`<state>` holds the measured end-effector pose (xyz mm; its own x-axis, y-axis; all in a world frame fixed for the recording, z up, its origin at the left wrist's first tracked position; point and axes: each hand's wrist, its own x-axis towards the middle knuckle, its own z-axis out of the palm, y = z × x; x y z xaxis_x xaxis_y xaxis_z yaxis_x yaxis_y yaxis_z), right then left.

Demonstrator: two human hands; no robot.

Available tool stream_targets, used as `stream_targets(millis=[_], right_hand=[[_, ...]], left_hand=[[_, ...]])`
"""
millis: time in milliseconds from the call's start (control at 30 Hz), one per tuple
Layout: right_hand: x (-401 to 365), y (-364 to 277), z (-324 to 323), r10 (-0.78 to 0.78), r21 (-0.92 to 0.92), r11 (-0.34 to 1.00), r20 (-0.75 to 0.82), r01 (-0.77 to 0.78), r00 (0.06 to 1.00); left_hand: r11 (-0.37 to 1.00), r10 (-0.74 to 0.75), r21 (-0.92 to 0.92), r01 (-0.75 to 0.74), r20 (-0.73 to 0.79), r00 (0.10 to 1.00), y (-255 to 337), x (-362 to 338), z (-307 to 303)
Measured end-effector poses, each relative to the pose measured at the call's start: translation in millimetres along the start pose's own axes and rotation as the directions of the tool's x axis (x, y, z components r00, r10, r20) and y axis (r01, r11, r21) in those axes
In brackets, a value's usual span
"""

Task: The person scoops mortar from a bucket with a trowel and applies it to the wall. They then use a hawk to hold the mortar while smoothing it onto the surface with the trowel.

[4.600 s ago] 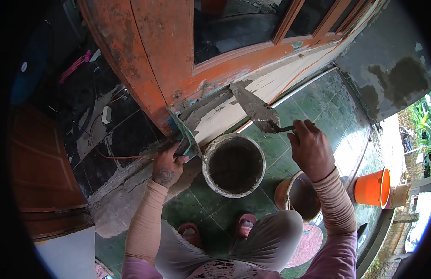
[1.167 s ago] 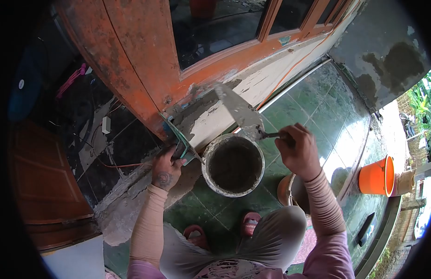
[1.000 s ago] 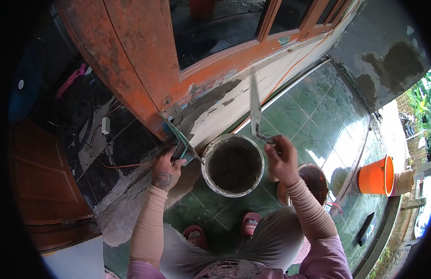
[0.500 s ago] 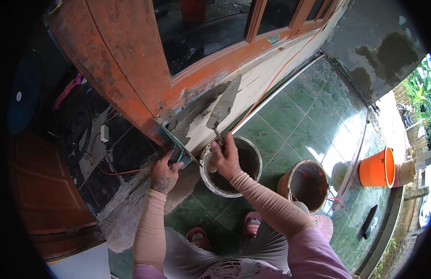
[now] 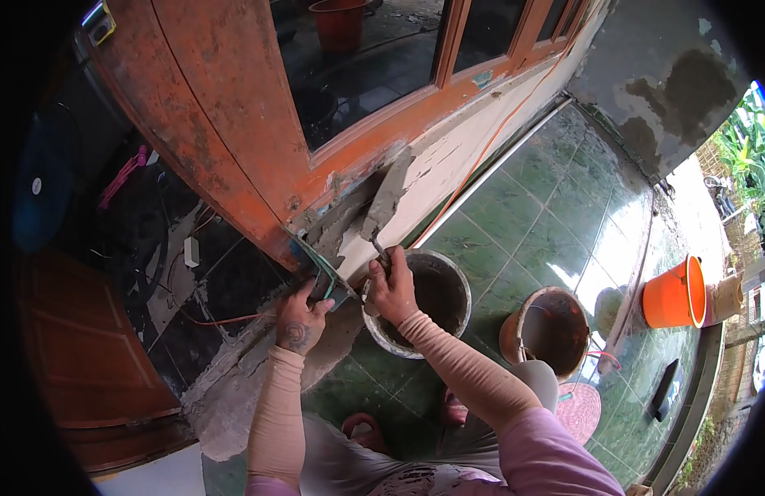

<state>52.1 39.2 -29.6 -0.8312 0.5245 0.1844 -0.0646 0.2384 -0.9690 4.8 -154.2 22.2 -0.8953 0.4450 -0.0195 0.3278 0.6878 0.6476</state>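
My right hand point(image 5: 392, 289) is closed around the handle of a trowel point(image 5: 387, 194), whose blade is smeared with grey mortar and lies against or just in front of the low wall. My left hand point(image 5: 302, 318) grips a green-edged float point(image 5: 320, 264), seen nearly edge-on at the wall's corner. Wet grey mortar point(image 5: 339, 217) covers part of the wall below the orange wooden frame point(image 5: 225, 107). Beneath my right hand is a round bucket point(image 5: 461, 318) with a mortar-crusted rim.
A second bucket point(image 5: 510, 335) holding grey material stands to the right, near my knee. Farther right are an orange bucket point(image 5: 667, 299) and a black object point(image 5: 666, 390) on green tiles. An orange cable point(image 5: 490, 139) and white pipe point(image 5: 506, 159) run along the wall.
The trowel blade has dropped slightly and moved a little left against the wall. My left hand and the float have shifted slightly right in the view, which has itself moved a bit.
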Motion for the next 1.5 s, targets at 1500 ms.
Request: stream_targets(millis=[1500], right_hand=[[65,-21,-156,-0.214,-0.160,0.941,0.399,0.298,0.892]], left_hand=[[0.999,0.026,-0.033,-0.027,-0.047,0.999,-1,-3,2]])
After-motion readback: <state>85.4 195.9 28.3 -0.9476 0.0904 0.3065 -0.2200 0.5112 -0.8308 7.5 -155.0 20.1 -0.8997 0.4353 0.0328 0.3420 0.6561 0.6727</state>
